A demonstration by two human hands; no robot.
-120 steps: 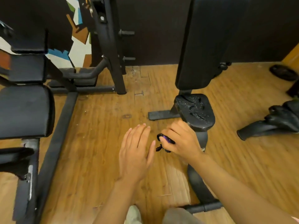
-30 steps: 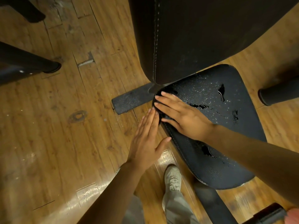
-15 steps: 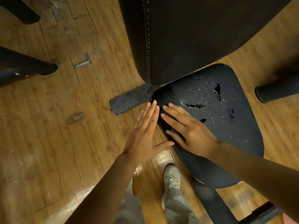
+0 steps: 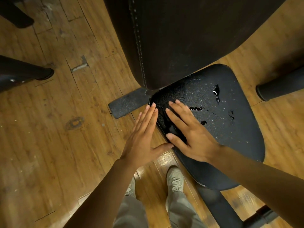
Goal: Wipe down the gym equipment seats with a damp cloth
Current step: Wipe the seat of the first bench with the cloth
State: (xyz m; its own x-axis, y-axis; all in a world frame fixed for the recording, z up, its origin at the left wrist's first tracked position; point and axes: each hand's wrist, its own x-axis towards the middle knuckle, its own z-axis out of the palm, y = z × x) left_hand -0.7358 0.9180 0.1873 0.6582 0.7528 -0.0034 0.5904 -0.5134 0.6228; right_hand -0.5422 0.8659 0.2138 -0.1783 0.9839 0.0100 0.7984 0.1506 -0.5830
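The wet seat (image 4: 222,112) is being wiped by the flat right hand (image 4: 190,129) pressing a dark cloth (image 4: 166,122), the left hand (image 4: 143,134) held open, empty, beside; droplets beyond the fingers probably need sweeping next.

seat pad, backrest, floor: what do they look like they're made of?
Seat pad: black pebble-grained vinyl or faux leather, probably; torn in spots, speckled with droplets.
Backrest: smoother dark vinyl or leather-like cover, with a stitched seam down its edge.
Floor: glossy wood or wood-look planks, scuffed, with gaps between boards.
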